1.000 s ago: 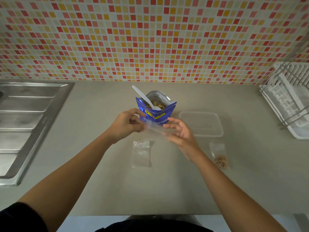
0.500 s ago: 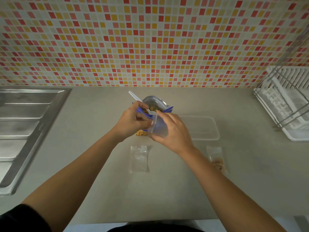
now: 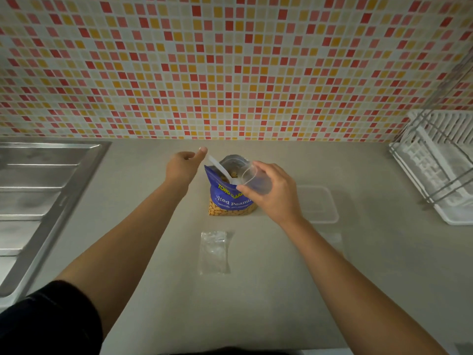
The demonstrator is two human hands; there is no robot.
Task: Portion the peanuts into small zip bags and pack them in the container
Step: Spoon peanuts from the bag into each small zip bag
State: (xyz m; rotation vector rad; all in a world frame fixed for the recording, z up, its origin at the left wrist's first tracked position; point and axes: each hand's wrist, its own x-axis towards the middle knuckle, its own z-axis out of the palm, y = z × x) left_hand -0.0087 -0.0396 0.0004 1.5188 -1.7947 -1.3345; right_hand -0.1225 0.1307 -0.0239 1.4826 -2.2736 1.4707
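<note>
L hand has left zip bag, now at spoon handle, centre frame; grip unclear. R hand grip holds bag open over peanut pack.

1. On the blue peanut bag we read yellow capitals "TONG"; the following word is partly hidden.
2. Below, in white: "lted Peanu".
3. We cannot read the smaller line underneath.
</note>
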